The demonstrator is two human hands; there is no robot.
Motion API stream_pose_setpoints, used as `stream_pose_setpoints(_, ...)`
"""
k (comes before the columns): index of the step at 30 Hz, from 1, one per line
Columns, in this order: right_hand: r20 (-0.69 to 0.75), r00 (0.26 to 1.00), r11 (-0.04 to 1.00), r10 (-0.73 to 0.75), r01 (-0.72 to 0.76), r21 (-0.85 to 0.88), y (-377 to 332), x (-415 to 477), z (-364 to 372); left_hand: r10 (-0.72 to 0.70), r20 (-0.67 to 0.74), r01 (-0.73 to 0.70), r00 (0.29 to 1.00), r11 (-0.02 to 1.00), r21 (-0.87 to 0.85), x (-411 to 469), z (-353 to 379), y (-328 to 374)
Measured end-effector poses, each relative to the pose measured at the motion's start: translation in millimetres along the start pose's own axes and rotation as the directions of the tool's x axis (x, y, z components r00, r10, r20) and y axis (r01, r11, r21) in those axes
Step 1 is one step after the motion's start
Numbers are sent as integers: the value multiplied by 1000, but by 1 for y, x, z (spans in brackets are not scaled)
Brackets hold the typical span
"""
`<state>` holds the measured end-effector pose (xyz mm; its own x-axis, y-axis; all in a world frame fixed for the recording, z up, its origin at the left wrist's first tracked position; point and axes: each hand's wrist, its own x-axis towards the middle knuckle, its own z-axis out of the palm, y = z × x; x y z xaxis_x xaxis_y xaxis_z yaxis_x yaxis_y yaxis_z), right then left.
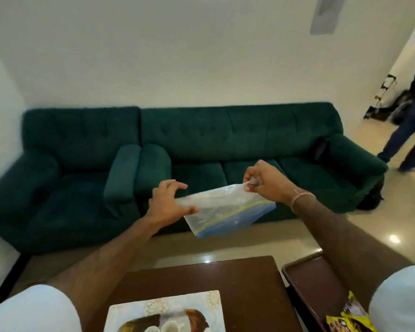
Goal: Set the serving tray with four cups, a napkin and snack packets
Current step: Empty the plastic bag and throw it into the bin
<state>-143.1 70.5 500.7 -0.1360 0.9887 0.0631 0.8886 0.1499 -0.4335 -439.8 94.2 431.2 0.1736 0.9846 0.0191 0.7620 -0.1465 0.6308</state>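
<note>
Your clear plastic pouch [225, 209], blue base, yellow-green stripe, held taut and tilted in mid-air, dark brown serving tray [309, 281] at right, yellow-black snack packet [347, 319] at its near end

clear plastic packet [222, 209], glossy wooden table [201, 274]

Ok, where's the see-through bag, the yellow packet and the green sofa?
see-through bag [222, 207]: head view, its clear middle.
yellow packet [345, 321]: head view, its yellow front.
green sofa [249, 133]: head view, its backrest.
</note>
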Motion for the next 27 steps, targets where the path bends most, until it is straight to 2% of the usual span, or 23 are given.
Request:
stream_pose_setpoints(3, 87, 985, 988, -147, 151, -43, -67, 13, -15, 179, 134, -188, 975, 981, 54, -15, -48, 4)
stream_pose_setpoints(6, 135, 951, 958, -278, 286, -37, -125, 30, -18, 208, 251, -210, 945, 977, -19, -23, -82, 10)
stream_pose_setpoints(9, -45, 939, 938, -340, 342, 53, -169, 50, -8, 118, 104, -97, 988, 978, -187, -28, -110, -1)
stream_pose_setpoints(12, -264, 958, 969, -113, 166, 186, -198, 65, 3, -4, -65, -28, 998, 876, -481, -32, -143, -17)
stream_pose_setpoints(13, -250, 968, 947, -24, 102, 306, -206, 69, 5, -33, -110, -34, 993, 831, -555, -32, -156, -21)
stream_pose_setpoints(14, -161, 986, 875, 39, 44, 482, -218, 75, 9, -64, -148, -41, 987, 787, -616, -34, -172, -26)
stream_pose_setpoints(16, 102, 994, 632, 43, -106, 768, -241, 86, 17, -90, -186, -72, 978, 696, -714, -38, -201, -34)
stream_pose_setpoints(17, 213, 977, 559, -17, -167, 812, -256, 90, 21, -97, -201, -90, 975, 653, -752, -40, -215, -38)
stream_pose_setpoints(19, 316, 931, 525, -181, -181, 832, -286, 98, 31, -122, -226, -114, 967, 585, -803, -46, -240, -48)
stream_pose_setpoints(21, 286, 916, 460, -281, -133, 878, -315, 102, 44, -151, -221, -110, 964, 528, -842, -54, -260, -63)
stream_pose_setpoints(24, 254, 919, 335, -301, -147, 931, -357, 113, 68, -130, -176, -91, 976, 489, -867, -73, -290, -104)
stream_pose_setpoints(27, 327, 876, 312, -355, -219, 925, -400, 120, 100, -94, -155, -94, 983, 468, -879, -100, -317, -158)
